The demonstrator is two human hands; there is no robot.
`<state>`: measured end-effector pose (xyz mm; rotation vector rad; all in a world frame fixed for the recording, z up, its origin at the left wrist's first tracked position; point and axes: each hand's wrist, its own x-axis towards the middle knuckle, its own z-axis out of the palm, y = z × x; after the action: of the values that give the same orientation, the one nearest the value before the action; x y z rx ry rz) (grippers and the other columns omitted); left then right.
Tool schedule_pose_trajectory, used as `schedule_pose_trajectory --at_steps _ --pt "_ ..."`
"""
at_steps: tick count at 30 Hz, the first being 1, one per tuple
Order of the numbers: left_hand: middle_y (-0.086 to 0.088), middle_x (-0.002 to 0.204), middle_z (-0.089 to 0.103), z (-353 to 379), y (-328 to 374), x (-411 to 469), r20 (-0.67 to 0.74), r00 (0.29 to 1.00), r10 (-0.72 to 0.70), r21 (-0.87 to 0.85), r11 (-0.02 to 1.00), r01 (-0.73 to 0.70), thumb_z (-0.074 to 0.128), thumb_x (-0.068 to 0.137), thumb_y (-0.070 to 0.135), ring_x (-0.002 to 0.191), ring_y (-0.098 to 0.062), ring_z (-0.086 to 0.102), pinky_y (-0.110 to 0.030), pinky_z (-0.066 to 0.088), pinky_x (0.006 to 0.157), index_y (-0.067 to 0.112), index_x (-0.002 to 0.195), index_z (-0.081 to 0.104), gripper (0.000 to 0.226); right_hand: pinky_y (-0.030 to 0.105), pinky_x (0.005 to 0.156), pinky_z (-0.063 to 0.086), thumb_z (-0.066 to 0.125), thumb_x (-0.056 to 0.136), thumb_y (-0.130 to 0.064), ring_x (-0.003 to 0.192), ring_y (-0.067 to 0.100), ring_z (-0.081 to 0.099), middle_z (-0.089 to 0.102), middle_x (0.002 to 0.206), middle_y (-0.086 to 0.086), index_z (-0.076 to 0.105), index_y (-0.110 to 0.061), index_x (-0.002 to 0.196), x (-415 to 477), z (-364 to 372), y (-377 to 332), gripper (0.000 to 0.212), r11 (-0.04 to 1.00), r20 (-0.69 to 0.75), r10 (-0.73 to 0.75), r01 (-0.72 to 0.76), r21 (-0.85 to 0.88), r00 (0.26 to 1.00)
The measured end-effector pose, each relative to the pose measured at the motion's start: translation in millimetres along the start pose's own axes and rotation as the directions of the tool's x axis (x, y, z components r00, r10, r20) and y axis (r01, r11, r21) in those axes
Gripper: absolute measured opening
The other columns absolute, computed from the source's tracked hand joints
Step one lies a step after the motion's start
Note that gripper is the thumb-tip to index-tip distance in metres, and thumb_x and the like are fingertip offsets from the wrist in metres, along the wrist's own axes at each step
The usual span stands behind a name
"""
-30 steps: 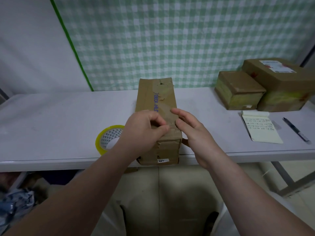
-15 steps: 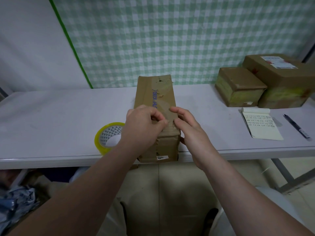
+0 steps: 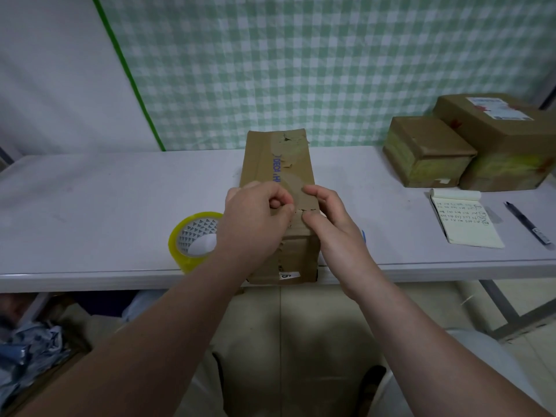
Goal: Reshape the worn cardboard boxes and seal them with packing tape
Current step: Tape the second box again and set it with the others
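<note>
Left hand (image 3: 255, 219): fingers curled tight, thumb against forefinger, knuckles over the torn old tape on top of the long cardboard box (image 3: 279, 158). Cannot tell whether it pinches a tape edge or only presses there.

Right hand (image 3: 334, 227): loosely bent, grasping nothing; forefinger and thumb tips press on the box top, 1 either side of a ragged tear.

Box lies lengthwise on the white table (image 3: 105, 200), near end at the front edge, a small white label on that end.

Yellowish packing tape roll (image 3: 195, 231) flat just left of the box, partly behind the left wrist.

Far right: 2 taped boxes touching, smaller (image 3: 427, 149) and larger (image 3: 505, 136); written notepad (image 3: 464, 221) in front, black pen (image 3: 528, 224) beside it.
</note>
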<state>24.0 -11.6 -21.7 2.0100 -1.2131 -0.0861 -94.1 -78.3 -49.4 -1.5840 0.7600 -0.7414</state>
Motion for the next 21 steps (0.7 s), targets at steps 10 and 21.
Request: schedule_pose_trajectory --at_steps 10,21 --pt "0.004 0.125 0.063 -6 -9 -28 0.083 0.952 0.296 0.197 0.931 -0.306 0.040 0.088 0.045 0.119 -0.019 0.054 -0.056 0.035 0.104 0.019 0.122 0.063 0.050 0.027 0.089 0.044 0.041 0.099 -0.035 0.100 0.000 0.057 0.062 0.107 -0.025 0.053 -0.046 0.119 0 7 6 0.026 0.999 -0.065 -0.047 0.047 0.001 0.997" --pt "0.001 0.134 0.058 4 -12 -33 0.154 0.920 0.360 0.529 0.757 -0.384 0.030 0.089 0.044 0.124 -0.023 0.054 -0.060 0.034 0.101 0.017 0.130 0.055 0.056 0.028 0.093 0.047 0.040 0.099 -0.029 0.105 0.001 0.057 0.062 0.112 -0.020 0.054 -0.042 0.117 1 12 5 0.026 0.998 -0.112 -0.067 0.066 -0.015 0.991"
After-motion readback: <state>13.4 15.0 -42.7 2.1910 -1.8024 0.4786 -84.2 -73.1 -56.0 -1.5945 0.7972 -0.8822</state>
